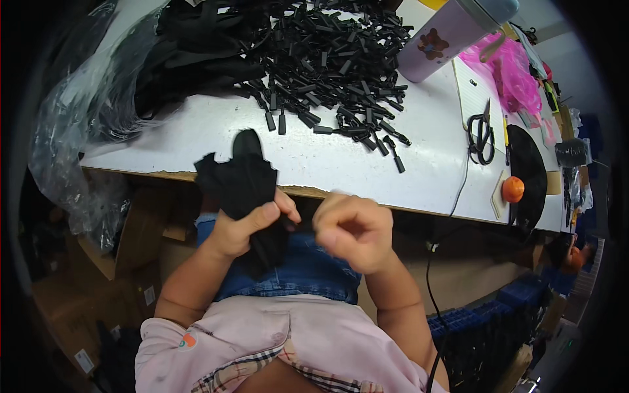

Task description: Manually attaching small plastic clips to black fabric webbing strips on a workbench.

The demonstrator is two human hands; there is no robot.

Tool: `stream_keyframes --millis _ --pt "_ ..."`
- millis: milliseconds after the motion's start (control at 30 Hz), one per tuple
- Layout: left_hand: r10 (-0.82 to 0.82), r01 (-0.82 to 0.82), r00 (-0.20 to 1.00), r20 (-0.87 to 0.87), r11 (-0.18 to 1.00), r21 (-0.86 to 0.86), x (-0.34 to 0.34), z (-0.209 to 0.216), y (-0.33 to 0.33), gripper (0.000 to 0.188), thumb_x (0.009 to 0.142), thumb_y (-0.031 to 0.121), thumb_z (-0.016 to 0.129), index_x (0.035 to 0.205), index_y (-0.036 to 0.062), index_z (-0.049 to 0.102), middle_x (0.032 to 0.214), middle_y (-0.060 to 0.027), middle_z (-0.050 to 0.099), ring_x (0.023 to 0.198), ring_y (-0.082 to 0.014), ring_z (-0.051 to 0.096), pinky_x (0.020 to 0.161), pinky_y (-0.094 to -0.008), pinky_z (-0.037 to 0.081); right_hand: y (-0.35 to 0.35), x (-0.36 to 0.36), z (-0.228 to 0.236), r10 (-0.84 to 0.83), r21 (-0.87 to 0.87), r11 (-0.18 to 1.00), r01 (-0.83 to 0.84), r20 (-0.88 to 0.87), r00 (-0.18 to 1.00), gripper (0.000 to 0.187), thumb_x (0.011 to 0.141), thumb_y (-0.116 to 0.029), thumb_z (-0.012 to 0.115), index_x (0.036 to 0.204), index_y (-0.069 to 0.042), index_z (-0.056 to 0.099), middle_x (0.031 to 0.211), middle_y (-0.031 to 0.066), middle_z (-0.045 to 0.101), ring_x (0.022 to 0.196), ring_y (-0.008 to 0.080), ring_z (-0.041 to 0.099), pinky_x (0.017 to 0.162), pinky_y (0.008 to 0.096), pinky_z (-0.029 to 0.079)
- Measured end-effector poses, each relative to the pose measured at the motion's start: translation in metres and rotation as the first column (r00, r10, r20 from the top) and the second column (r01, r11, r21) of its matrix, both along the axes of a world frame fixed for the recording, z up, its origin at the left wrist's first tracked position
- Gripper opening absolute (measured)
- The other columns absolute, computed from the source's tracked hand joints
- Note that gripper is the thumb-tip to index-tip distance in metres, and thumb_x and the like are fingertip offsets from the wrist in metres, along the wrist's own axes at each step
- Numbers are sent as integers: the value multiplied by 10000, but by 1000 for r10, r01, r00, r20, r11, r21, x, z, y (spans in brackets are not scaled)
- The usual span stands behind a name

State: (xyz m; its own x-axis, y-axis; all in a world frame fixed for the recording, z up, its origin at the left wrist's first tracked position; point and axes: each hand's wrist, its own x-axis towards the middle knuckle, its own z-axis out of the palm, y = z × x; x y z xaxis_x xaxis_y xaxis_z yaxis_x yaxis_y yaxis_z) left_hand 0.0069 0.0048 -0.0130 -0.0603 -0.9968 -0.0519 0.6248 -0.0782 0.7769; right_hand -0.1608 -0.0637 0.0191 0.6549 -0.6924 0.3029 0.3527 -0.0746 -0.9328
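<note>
My left hand [252, 228] is closed around a gathered black fabric piece [239, 180] at the table's front edge. A smooth, rounded black end stands up from the top of it, and more dark cloth hangs below the hand over my lap. To its right, my right hand [357, 230] is raised, slightly smeared, thumb and fingers curled together. Whether something small sits in that pinch I cannot make out. Beyond both hands, a heap of small black plastic pulls [327, 65] with short stems spreads over the white table [216, 131].
Dark folded cloth [196, 65] and clear plastic wrap [85, 144] lie at left. A lilac bottle [445, 39] stands behind the black scissors [481, 137]. Farther right are an orange fruit [513, 190] and a pink plastic bag [514, 72]. A black cable [429, 281] hangs off the edge.
</note>
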Motion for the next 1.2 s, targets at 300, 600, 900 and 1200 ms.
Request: stream_keyframes --millis 300,600,900,1200 --pt "29 -14 942 334 999 -47 -7 7 4 236 738 141 645 914 13 552 823 -24 534 789 -96 495 697 -230 405 8 7 -4 -205 -335 932 141 -163 965 55 735 23 559 790 21 554 661 66 530 468 89 447 406 211 346" --pt "552 32 514 657 753 -657 -7 7 -7 187 698 75 609 878 30 587 715 -68 574 611 -169 545 536 -234 421 13 5 -21 -183 -1 983 186 -176 967 63 769 -28 550 773 34 539 622 42 528 466 47 432 398 171 334" --pt "255 -277 837 483 960 -26 -21 6 -4 137 763 102 619 848 11 561 791 -17 552 715 -90 510 655 -223 421 -58 -22 -6 -853 -862 435 260 -303 424 137 737 9 535 867 3 575 765 100 531 586 197 536 525 266 430" --pt "81 -148 917 390 978 145 -16 13 -8 188 704 98 673 836 9 574 780 -32 572 708 -90 526 643 -221 432 -73 -33 8 -796 -833 554 -16 -535 284 60 683 -14 529 732 18 513 750 153 502 646 322 532 590 393 446"
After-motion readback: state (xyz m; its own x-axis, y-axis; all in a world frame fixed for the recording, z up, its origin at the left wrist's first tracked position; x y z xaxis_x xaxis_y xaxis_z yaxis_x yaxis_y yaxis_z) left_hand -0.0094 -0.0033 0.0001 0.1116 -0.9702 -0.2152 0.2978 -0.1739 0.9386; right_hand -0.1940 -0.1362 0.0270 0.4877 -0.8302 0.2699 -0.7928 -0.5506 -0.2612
